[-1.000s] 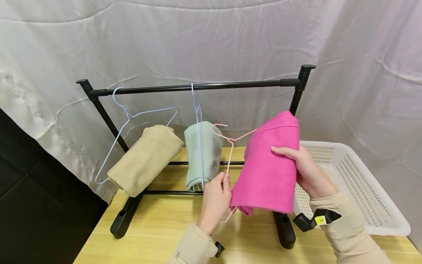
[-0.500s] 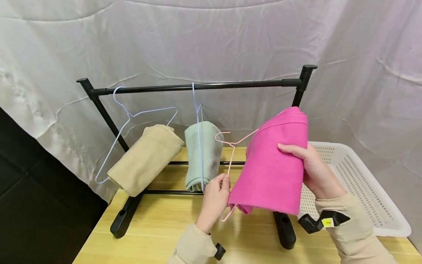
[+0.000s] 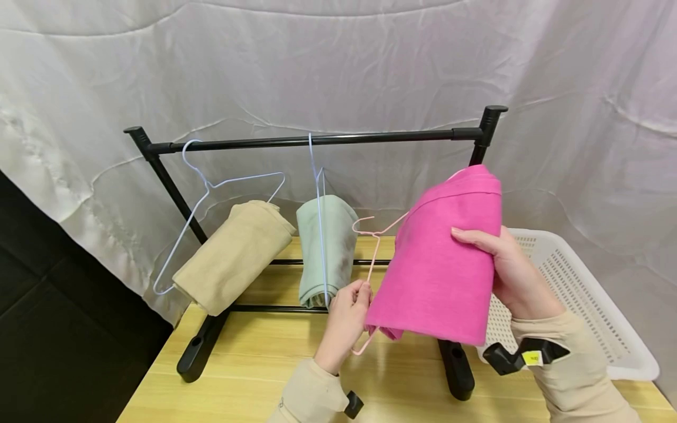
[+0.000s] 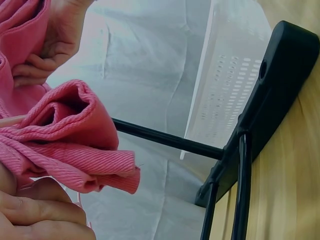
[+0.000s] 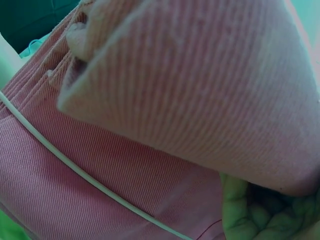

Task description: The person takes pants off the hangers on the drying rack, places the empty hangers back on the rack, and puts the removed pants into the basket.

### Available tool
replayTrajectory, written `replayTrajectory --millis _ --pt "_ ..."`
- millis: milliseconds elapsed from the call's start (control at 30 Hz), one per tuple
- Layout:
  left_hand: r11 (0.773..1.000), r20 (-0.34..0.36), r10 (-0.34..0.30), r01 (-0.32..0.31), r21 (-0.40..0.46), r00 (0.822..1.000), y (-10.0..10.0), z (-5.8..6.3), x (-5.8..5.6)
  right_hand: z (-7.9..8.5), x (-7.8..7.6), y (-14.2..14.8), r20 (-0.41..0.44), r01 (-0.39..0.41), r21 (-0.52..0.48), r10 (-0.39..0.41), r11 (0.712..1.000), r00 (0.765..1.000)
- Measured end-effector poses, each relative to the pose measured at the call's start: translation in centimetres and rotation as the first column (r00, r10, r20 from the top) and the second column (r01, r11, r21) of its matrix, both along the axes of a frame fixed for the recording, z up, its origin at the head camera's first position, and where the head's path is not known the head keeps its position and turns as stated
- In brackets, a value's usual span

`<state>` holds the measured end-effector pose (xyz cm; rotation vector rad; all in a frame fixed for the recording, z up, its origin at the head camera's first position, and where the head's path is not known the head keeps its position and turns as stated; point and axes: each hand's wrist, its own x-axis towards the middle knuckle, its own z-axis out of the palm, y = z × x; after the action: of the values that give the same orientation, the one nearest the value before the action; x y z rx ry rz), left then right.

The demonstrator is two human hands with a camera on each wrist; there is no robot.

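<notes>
My left hand [image 3: 345,323] pinches the side of a pink wire clothes hanger [image 3: 373,258], whose hook points left, away from the rack. A folded bright pink garment [image 3: 436,270] hangs over the hanger's bar. My right hand [image 3: 523,285] grips its right edge, thumb on the front and fingers behind. Layered hems of the pink garment [image 4: 75,130] show above my left hand's curled fingers [image 4: 45,215] in the left wrist view. Seen from the right wrist, a thin hanger bar [image 5: 90,182] crosses the pink cloth [image 5: 200,90].
A black garment rack [image 3: 381,138] stands on the wooden table [image 3: 254,370]. Two blue hangers hang from it, one with a beige folded cloth [image 3: 233,258], one with a mint green cloth [image 3: 338,247]. A white perforated basket [image 3: 587,294] sits at right.
The pink garment and my right hand have shifted to the right. The hanger's hook has moved right and down, while my left hand has stayed nearly in place.
</notes>
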<state>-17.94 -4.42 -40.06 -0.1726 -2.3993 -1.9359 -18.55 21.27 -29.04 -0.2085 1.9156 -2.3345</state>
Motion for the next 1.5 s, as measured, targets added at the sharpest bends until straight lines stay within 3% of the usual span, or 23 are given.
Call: replayTrajectory --millis 733,1167,1500 --pt "0.998 0.063 -0.044 0.040 0.055 0.997 0.6 -0.6 -0.2 0.5 0.2 0.8 -0.069 -0.023 -0.084 0.018 0.996 0.997" --pt "0.999 0.048 -0.033 0.033 -0.012 0.998 0.7 -0.8 -0.3 0.8 0.3 1.0 -0.116 -0.014 -0.177 -0.007 0.984 0.993" --pt "0.999 0.044 -0.011 0.012 -0.035 0.999 1.0 -0.8 -0.1 1.2 0.4 1.2 -0.137 -0.022 -0.184 -0.004 0.983 0.991"
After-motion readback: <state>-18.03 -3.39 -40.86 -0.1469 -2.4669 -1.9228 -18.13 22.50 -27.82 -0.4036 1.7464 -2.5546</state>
